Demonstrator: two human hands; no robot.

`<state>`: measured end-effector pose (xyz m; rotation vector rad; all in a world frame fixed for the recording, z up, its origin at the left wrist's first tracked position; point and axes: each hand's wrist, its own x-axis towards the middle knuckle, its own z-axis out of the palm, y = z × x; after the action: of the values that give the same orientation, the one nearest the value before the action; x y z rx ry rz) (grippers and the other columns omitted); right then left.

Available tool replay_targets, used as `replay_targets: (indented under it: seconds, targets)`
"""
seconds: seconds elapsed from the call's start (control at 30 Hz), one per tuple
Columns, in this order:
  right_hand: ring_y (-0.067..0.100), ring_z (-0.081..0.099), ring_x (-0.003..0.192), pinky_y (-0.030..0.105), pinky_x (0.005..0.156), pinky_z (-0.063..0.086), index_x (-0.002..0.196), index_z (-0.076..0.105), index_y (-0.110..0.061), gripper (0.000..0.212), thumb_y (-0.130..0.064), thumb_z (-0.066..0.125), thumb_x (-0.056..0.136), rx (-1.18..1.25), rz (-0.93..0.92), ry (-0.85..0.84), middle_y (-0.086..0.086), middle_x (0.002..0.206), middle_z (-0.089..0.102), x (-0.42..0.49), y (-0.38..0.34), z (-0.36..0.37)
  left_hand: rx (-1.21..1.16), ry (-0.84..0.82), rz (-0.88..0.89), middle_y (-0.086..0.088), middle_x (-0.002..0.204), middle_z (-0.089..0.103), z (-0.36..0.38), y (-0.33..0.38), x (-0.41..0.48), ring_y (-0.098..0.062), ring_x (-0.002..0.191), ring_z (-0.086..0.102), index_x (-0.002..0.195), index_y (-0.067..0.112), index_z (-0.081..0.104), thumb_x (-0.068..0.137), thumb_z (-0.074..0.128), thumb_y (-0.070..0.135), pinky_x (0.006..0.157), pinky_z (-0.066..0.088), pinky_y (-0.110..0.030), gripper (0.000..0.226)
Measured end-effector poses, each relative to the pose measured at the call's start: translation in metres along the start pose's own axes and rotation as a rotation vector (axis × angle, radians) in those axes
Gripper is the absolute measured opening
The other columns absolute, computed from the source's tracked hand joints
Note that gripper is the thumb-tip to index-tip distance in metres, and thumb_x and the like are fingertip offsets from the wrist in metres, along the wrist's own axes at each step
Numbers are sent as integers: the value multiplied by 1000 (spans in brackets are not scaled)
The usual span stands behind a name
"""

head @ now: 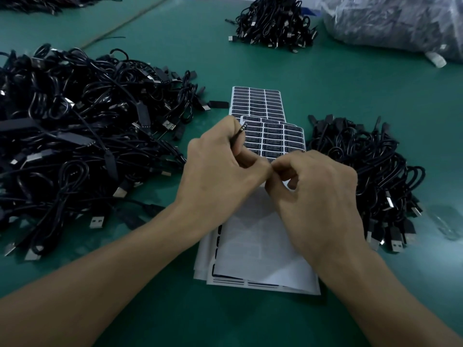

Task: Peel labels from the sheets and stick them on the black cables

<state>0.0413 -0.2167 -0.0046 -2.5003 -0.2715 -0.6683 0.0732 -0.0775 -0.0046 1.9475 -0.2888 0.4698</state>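
My left hand point(215, 171) grips a black cable point(241, 132) whose metal-tipped end pokes up past my fingers. My right hand point(318, 194) meets it fingertip to fingertip, fingers curled and pinching at something small that I cannot see clearly. Both hands hover over the label sheets. Two sheets with rows of black labels point(275, 137) lie just beyond my fingers, the farther sheet point(258, 101) partly covered. Emptied white backing sheets point(253, 259) lie stacked under my wrists.
A big heap of black USB cables point(75, 136) fills the left of the green table point(350, 91). A smaller heap point(370, 171) lies at the right, another pile point(273, 23) at the back, and a clear plastic bag of cables point(400, 21) at the far right.
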Motion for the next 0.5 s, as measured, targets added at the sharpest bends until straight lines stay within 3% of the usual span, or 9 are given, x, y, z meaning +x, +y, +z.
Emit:
replay_targets:
  seconds: [0.07,0.13,0.23,0.37,0.5]
  targets:
    - [17,57,69,32,68,46,83,73,-14,7,-18,73,89,-3,15,3,-1,76,66,1,3,1,-3,-21,-2,-5,62,68,-2,1,-1,-17,54,55,70,20,28,75,74,18,54,43,-24,47]
    - [11,54,68,21,66,41,81,72,-15,7,-16,74,87,31,28,32,-5,75,64,1,4,-1,11,-59,-47,5,62,65,-3,5,-1,-16,56,57,71,26,30,78,68,41,55,44,-30,42]
    - [6,58,66,16,63,45,81,70,-20,10,-13,74,87,268,106,130,-12,72,64,2,3,-2,7,-157,-65,16,58,47,-6,8,-2,-8,52,42,78,27,32,79,49,57,53,37,-35,35]
    - [5,60,64,17,60,48,90,68,-28,15,-14,69,92,653,232,252,-4,74,67,6,-2,-5,50,-259,-55,10,66,43,-8,7,-2,-16,58,39,86,24,28,82,43,32,53,36,-40,18]
    - [8,69,71,18,64,52,118,55,-37,34,-24,71,90,809,262,175,-4,77,72,4,-8,-4,252,-347,81,8,77,38,-5,4,-6,-16,69,40,91,22,22,89,49,12,54,30,-36,29]
